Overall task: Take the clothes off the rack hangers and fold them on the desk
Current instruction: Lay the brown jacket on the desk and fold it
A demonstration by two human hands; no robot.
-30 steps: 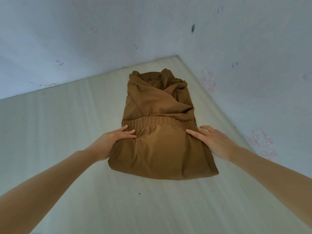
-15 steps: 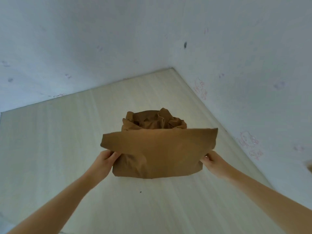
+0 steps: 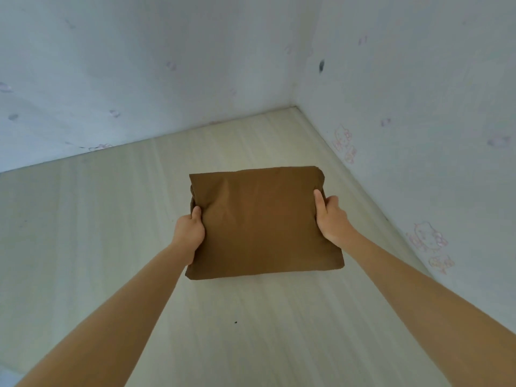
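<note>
The brown garment lies folded into a compact rectangle near the worktop's far right corner; left hand and right hand grip its side edges, so only a final smoothing seems left

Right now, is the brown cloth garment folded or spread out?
Folded: the brown cloth garment is a compact rectangle on the pale wooden desk, both hands gripping its sides.
</note>
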